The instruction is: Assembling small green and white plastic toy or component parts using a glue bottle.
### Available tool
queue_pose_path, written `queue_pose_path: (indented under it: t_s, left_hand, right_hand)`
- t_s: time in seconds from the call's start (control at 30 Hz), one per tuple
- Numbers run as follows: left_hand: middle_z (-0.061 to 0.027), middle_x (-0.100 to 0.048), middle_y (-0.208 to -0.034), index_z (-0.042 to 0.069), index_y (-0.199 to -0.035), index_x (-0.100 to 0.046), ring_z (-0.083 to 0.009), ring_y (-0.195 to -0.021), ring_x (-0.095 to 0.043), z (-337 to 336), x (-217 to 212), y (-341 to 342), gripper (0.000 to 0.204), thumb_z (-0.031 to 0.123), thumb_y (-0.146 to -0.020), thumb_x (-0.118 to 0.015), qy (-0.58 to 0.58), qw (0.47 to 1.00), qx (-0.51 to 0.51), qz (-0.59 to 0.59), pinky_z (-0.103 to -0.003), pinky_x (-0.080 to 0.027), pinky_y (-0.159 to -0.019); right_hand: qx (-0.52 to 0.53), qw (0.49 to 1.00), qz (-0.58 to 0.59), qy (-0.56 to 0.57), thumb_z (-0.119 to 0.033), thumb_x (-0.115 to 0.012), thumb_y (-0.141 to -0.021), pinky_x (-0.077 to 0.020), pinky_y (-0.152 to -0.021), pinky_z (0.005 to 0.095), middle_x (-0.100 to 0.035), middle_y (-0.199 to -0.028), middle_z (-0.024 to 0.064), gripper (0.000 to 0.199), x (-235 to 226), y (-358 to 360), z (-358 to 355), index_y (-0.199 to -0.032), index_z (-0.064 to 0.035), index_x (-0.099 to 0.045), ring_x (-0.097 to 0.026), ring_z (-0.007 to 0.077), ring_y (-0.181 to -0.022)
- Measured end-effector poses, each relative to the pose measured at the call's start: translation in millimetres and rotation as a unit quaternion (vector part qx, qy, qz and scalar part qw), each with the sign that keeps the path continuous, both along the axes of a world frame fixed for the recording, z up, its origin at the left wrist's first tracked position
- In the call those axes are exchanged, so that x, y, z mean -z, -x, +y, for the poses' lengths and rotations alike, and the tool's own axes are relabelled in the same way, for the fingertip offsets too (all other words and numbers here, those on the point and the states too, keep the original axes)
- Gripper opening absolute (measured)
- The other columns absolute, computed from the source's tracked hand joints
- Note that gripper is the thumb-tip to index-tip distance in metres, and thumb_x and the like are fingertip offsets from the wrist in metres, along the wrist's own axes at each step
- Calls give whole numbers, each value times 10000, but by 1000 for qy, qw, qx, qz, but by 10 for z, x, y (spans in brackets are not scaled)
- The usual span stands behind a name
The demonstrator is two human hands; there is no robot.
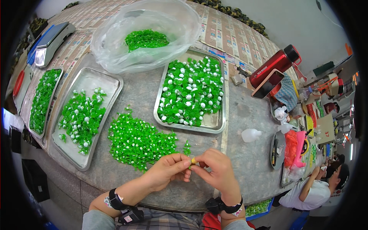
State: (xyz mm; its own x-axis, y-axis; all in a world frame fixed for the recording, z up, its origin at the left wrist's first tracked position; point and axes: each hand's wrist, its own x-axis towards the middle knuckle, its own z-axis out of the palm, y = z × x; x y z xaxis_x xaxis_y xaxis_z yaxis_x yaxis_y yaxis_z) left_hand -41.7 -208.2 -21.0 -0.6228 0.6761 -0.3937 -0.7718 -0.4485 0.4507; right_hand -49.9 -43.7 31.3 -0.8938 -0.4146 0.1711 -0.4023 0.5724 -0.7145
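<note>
Near the table's front edge my left hand (166,169) and my right hand (217,167) meet, fingertips almost touching. Both are closed in a pinch around a tiny green plastic piece (190,167), mostly hidden by the fingers. A small yellow bit (193,160) shows at the right fingertips; whether it is a finger wrap or a part, I cannot make out. Just beyond my left hand spreads a loose pile of small green parts with white spots (140,140). A few stray green parts (186,148) lie just past my fingers.
A metal tray (209,124) of green pieces with white balls stands beyond the pile. Two more trays, one here (88,78), hold green pieces at left. Farther back are a clear plastic bag (107,46) and scale (51,42); rightward, a white bottle (251,135), phone (268,83), red flask (274,65).
</note>
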Motion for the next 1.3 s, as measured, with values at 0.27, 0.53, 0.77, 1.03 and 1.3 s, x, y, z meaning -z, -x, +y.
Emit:
queue_pose_path:
  t_s: [0.27,0.53,0.77,1.03,1.3]
  left_hand:
    - [-57,-568,-730,32,-846,-534,-123,-653,-563,-30,-81,7,105,127,-808,-508,36,994,-96,39,-248,-485,-597]
    - [-79,-586,-799,9,-936,-547,-138,-716,-581,-47,-87,-1,161,73,-790,-523,44,994,-84,47,-253,-495,-639]
    - [-104,-590,-781,-2,-904,-548,-168,-689,-589,-35,-67,16,148,40,-762,-544,68,992,-104,29,-267,-506,-620]
    - [-99,-578,-751,23,-832,-522,-168,-673,-579,-62,-57,22,85,40,-754,-552,8,991,-134,21,-274,-500,-605]
    - [-99,-577,-746,35,-805,-502,-167,-671,-583,-65,-51,21,89,60,-749,-566,7,992,-127,19,-273,-500,-598]
  right_hand:
    - [510,796,232,232,-41,-554,-737,-372,-616,180,-494,-715,-5,161,35,41,1066,-892,-35,-510,-454,72,-662]
    - [414,893,75,-160,-135,-643,-679,-374,-791,295,-510,-1028,90,428,661,214,1476,-1042,-15,-451,-475,162,-944]
    - [365,875,24,319,-235,-617,-720,-406,-730,296,-550,-923,140,425,-6,53,719,-1023,8,-443,-536,196,-826]
    - [304,901,76,299,-479,-733,-509,-370,-572,198,-489,-722,16,639,-253,-159,261,-864,-17,-470,-454,83,-638]
    - [288,908,80,293,-578,-652,-552,-306,-501,200,-407,-650,19,639,-190,-197,32,-798,-37,-413,-394,99,-582]
